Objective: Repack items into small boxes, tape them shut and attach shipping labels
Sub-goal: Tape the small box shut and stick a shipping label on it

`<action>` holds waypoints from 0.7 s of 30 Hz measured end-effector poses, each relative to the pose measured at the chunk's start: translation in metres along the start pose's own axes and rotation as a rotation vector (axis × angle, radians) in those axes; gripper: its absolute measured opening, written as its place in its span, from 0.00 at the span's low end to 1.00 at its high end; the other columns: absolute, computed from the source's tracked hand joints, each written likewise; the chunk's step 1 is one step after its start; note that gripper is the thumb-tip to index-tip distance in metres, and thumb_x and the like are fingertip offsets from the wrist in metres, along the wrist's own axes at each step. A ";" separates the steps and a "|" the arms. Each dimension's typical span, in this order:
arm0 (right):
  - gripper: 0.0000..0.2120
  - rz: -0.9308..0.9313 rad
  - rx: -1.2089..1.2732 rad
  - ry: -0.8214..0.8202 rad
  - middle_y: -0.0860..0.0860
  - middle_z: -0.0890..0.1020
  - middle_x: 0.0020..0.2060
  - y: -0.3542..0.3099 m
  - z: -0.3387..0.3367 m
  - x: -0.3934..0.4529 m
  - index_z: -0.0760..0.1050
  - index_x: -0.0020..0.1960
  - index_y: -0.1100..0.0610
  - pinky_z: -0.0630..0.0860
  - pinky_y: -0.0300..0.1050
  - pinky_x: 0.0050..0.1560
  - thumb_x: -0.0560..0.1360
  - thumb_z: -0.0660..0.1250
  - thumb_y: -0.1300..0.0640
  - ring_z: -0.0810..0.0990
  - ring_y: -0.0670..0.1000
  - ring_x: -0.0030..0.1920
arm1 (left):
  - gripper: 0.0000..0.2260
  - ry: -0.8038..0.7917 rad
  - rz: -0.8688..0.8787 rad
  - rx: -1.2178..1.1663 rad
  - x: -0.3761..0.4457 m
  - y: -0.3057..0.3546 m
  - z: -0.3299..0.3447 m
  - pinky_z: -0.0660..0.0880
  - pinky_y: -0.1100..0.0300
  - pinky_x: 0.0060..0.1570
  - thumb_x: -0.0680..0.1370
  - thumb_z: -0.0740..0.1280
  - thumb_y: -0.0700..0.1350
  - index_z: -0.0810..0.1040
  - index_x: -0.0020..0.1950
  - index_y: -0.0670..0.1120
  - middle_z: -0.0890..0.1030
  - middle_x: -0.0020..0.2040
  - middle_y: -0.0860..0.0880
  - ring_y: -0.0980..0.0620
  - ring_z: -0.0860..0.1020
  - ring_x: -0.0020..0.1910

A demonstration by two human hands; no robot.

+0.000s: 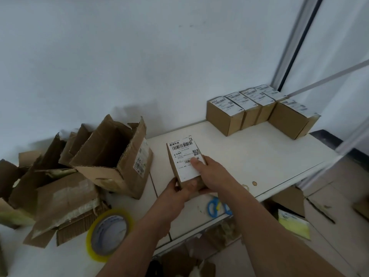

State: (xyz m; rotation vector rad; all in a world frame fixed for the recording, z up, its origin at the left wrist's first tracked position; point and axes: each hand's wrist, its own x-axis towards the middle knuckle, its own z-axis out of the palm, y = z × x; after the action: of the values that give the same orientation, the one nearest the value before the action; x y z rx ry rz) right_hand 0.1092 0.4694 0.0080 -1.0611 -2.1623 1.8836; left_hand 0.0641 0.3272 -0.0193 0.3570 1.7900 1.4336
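A small brown box sits mid-table with a white shipping label lying on its top face. My left hand grips the box's near end, thumb on the left side. My right hand holds the box's right side, and its thumb presses the label's lower right part. Several labelled small boxes stand in a row at the far right of the white table.
Torn open cartons and flattened cardboard crowd the left. A roll of clear tape lies near the front left. Blue-handled scissors lie by my right forearm. Cardboard scraps and a yellow packet are on the floor.
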 end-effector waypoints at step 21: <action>0.15 0.031 0.140 0.427 0.51 0.80 0.51 0.026 -0.222 0.046 0.70 0.60 0.53 0.82 0.52 0.50 0.79 0.63 0.45 0.80 0.51 0.49 | 0.22 -0.176 0.073 0.092 0.112 0.091 0.209 0.77 0.58 0.52 0.72 0.70 0.65 0.75 0.61 0.56 0.81 0.53 0.57 0.56 0.79 0.53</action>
State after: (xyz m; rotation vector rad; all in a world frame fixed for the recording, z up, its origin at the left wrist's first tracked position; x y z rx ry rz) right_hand 0.1938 0.6815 0.0210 -1.3276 -1.7612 1.6058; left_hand 0.1205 0.5723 0.0099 0.5839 1.7186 1.3287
